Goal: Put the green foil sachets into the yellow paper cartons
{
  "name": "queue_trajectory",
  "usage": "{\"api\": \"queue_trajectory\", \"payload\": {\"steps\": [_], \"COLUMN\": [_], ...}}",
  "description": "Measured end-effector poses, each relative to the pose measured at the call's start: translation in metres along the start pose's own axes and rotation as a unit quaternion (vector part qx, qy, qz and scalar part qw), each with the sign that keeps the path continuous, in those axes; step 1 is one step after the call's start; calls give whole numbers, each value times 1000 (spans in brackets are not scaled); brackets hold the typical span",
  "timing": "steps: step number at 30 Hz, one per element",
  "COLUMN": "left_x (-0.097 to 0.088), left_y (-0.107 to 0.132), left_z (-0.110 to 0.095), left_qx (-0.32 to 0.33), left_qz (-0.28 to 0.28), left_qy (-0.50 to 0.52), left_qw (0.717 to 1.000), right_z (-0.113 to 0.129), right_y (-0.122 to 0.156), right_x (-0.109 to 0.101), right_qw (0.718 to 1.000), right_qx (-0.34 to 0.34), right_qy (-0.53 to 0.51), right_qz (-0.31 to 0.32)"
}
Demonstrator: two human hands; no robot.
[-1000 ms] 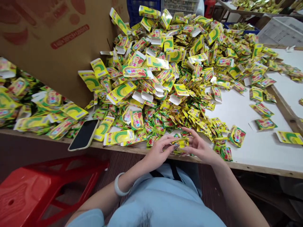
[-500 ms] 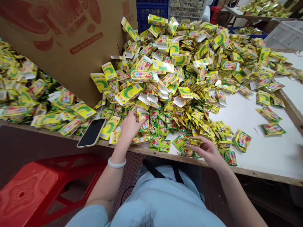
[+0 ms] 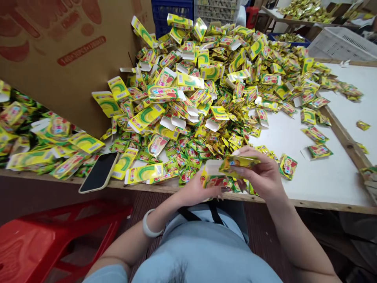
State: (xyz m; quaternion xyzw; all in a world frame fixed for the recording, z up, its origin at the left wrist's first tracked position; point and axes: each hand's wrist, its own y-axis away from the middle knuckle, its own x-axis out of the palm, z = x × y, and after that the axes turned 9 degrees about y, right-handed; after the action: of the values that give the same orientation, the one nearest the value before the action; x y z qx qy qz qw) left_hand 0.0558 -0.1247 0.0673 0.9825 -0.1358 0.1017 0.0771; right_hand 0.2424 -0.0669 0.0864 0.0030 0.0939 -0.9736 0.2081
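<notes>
My left hand is closed around a small yellow candy box, whose open white flap points up and right. My right hand pinches yellow candy packets between thumb and fingers, right at the box's open end. Whether any packet has entered the box cannot be made out. Below and behind the hands lie loose green packets near the table's front edge. A big heap of yellow boxes and packets rises beyond them.
A large brown carton leans at the left. A phone lies at the table edge beside flat yellow boxes. A red stool stands below left. A wooden strip borders the white tabletop on the right.
My left hand has moved right and lifted a box off the pile. My right hand has raised its packets to the box's open end. The view has shifted right.
</notes>
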Motion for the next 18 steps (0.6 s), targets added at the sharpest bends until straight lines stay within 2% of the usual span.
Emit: {"api": "queue_trajectory", "payload": {"steps": [2, 4, 7, 10, 12, 13, 14, 15, 18], "left_x": [6, 7, 9, 10, 10, 9, 8, 7, 4], "left_y": [0, 1, 4, 4, 2, 1, 0, 0, 3], "left_z": [3, 5, 6, 11, 14, 15, 15, 15, 15], "left_qx": [-10, -17, -31, -52, -55, -55, -55, -55, -70], "left_qz": [21, 14, 4, 12, 23, 38, 56, 75, 107], "left_qy": [8, -9, -64, -143, -194, -206, -205, -195, -161], "left_qw": [1000, 1000, 997, 988, 979, 976, 976, 976, 979], "right_z": [7, 10, 14, 22, 30, 32, 34, 34, 26], "right_y": [-4, -5, -4, -2, -1, 0, 0, 1, 10], "right_x": [1, -2, -8, -10, -9, -9, -9, -11, -21], "right_qw": [995, 980, 949, 898, 854, 842, 841, 852, 906], "right_qx": [-42, -83, -72, -34, -30, -33, -38, -44, -60], "right_qy": [68, 153, 259, 373, 443, 456, 450, 426, 332], "right_qz": [53, 101, 165, 231, 271, 287, 298, 301, 257]}}
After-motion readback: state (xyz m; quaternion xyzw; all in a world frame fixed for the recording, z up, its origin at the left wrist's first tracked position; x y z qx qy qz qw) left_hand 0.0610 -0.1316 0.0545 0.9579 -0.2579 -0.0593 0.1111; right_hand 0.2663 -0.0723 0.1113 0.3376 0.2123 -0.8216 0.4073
